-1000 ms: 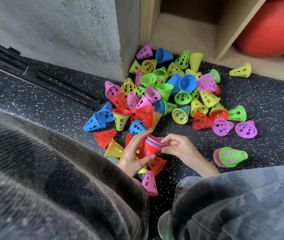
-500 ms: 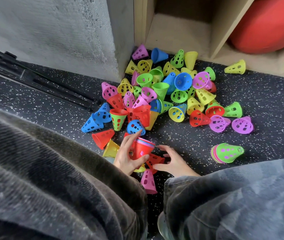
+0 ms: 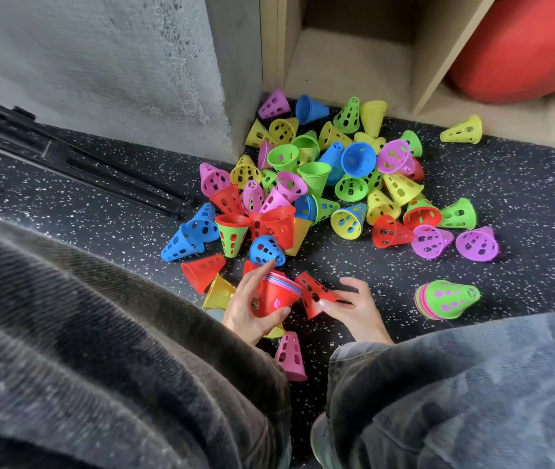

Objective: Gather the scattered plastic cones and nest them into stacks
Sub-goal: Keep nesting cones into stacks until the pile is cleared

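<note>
My left hand (image 3: 247,308) grips a nested stack of cones (image 3: 277,294) with a red cone outermost and pink and blue rims showing at its mouth. Just right of it, my right hand (image 3: 357,308) pinches a single red cone (image 3: 313,294) lifted off the floor, its wide end toward the stack. A second stack with a green cone on top (image 3: 446,298) lies on its side to the right. Several loose cones in pink, blue, green, yellow and red form a pile (image 3: 316,184) beyond my hands.
A pink cone (image 3: 291,355) stands near my knees, a yellow cone (image 3: 218,292) and a red cone (image 3: 201,272) lie left of my hand. A concrete pillar (image 3: 167,69), black tripod legs (image 3: 76,164) and a wooden shelf (image 3: 343,62) holding a red ball (image 3: 519,49) border the speckled floor.
My right hand left the stack's rim, dropped to the floor beside it, and now holds a red cone lifted up next to the stack. My left hand kept its grip.
</note>
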